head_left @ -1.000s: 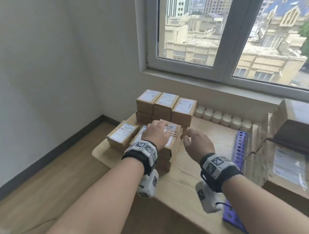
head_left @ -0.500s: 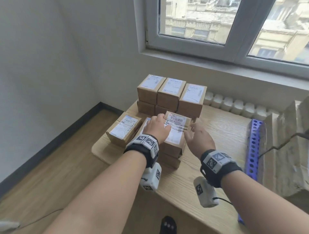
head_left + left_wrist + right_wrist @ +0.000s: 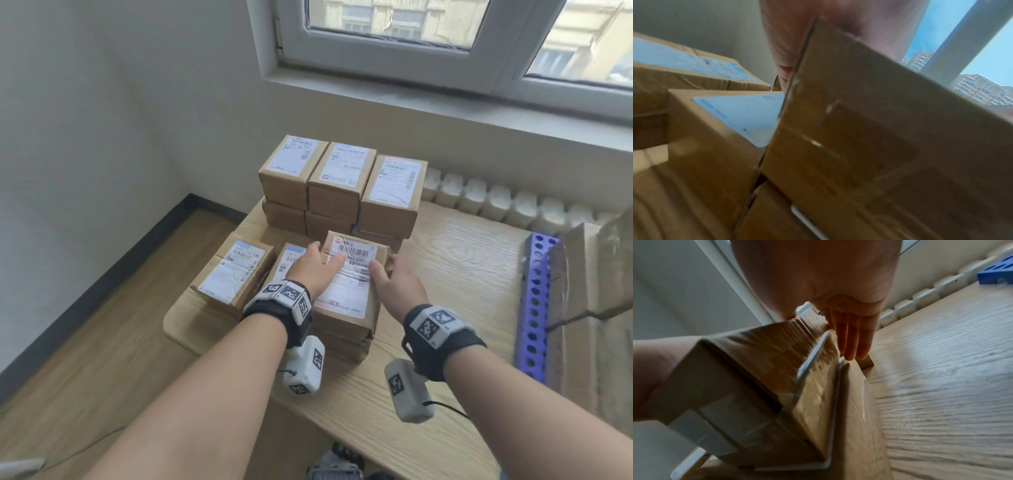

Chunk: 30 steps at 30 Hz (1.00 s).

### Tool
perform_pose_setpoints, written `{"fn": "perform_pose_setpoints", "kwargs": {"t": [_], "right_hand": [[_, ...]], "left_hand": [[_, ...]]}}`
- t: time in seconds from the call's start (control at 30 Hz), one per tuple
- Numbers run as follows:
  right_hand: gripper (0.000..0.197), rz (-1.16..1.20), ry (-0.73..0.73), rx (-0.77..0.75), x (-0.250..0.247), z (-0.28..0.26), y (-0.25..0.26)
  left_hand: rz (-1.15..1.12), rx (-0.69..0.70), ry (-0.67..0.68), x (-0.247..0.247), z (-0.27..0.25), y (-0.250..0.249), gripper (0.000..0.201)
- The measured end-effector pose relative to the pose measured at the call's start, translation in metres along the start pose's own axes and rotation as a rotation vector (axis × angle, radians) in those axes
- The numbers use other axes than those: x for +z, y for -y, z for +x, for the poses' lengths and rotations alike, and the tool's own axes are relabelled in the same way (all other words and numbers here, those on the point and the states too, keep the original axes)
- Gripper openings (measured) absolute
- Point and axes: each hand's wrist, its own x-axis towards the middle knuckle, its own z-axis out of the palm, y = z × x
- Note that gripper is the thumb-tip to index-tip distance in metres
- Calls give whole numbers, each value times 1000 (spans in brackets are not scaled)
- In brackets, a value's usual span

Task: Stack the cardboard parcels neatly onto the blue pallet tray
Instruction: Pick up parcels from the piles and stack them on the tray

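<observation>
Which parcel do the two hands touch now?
The nearest, barcode-labelled parcel; left hand and right hand press it from both sides, while the others lie untouched.

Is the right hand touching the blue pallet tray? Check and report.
No, the right hand presses the right side of the labelled parcel, while the blue pallet tray stands apart, well off to its right.
</observation>
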Motion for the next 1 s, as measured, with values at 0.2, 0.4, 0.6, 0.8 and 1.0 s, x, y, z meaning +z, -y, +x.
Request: {"fn": "perform_pose_setpoints", "kwargs": {"t": [0.2,0.4,0.6,0.8,1.0], "right_hand": [[53,11,-15,7,6,4,-3],[41,154,-41,26,11,-4,3],[28,348,-97,9,15,-23,5],[21,438,-171,-14,14,-58,10],[64,422,-242,10,20,-96,-5]], "left_hand": [[-128,-29,35,0,4,4,43],[-181,-9,71,0,2,9,58],[-334,71,128,-9,-11,15,48],[-413,174,153,-13,-34,23,46],[-450,244,205,-7,-66,35,37]]}}
